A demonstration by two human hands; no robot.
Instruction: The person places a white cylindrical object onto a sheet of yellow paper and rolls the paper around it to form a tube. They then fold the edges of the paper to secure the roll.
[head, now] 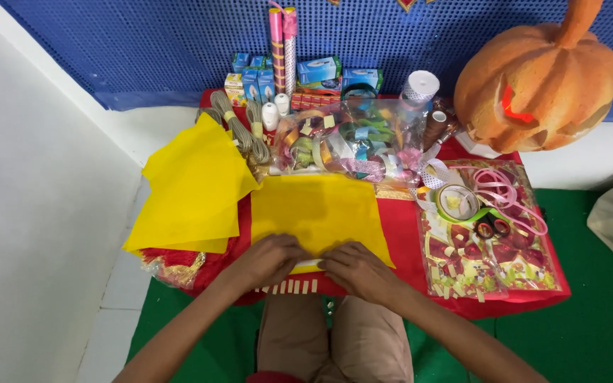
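**Q:** State the condition of both hands.

**A:** My left hand (267, 259) and right hand (358, 269) lie palm down, side by side, on the near edge of the yellow sheet (317, 209). The fingers are curled and pressing. Neither hand is clenched; each pinches or flattens the sheet edge, with a white strip (306, 264) showing between them. I cannot tell whether the fingertips grip the strip or only bear on it.

**Q:** Which step does this appear to be?

**A:** In my judgement, creasing or taping the near edge of the sheet. A clean result calls for even pressure along that edge, with both hands holding it straight so it does not skew.

**Q:** Where does the sheet lie relative to the hands?

**A:** It extends away from my hands across the red worktop (402, 234), its near edge under my fingers.

**Q:** What surrounds it?

**A:** A row of cut tape pieces (292, 286) sits just below my hands on the worktop edge. More yellow paper (193, 188) lies to the left. A bag of ribbons (352, 142) is beyond the sheet, tape rolls (459, 202) to the right, and small boxes (299, 74) at the back. An orange pumpkin (537, 78) sits at the far right.
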